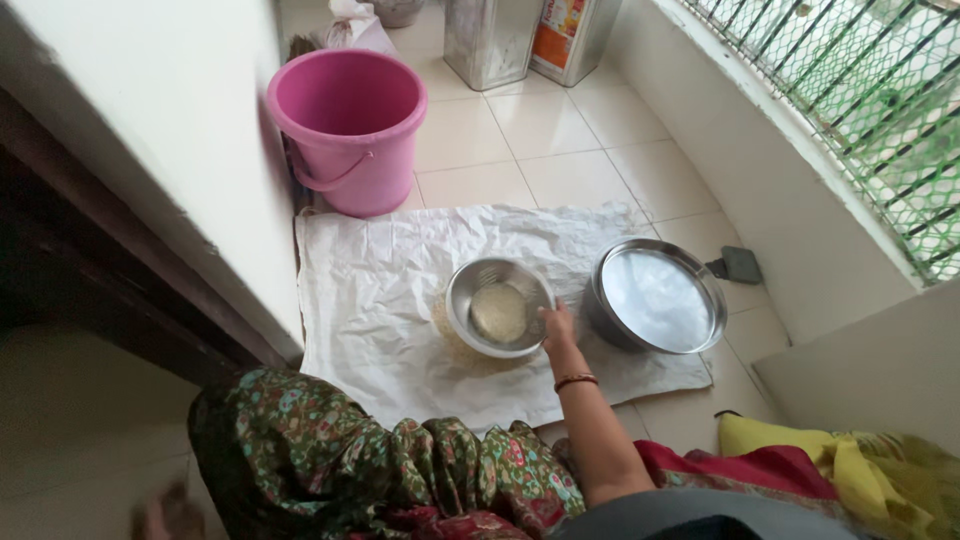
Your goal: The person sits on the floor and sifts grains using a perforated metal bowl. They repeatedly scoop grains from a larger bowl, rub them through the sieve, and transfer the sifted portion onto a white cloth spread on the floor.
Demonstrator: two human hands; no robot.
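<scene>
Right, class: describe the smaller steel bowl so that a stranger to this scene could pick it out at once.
Find the crumpled white sheet spread on the tiled floor below the pink plastic bucket. Two round steel vessels sit on it; the smaller steel bowl is the left one, touched at its rim by the right hand. Unlike the wider, empty-looking steel pan, it holds pale grain.

Pale tiled floor (560,150), white wall (150,130) left, green-meshed window grille (880,90) w/ daylight right.

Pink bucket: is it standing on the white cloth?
No, the pink bucket stands on the floor tiles just beyond the far edge of the white cloth, beside the wall.
</scene>
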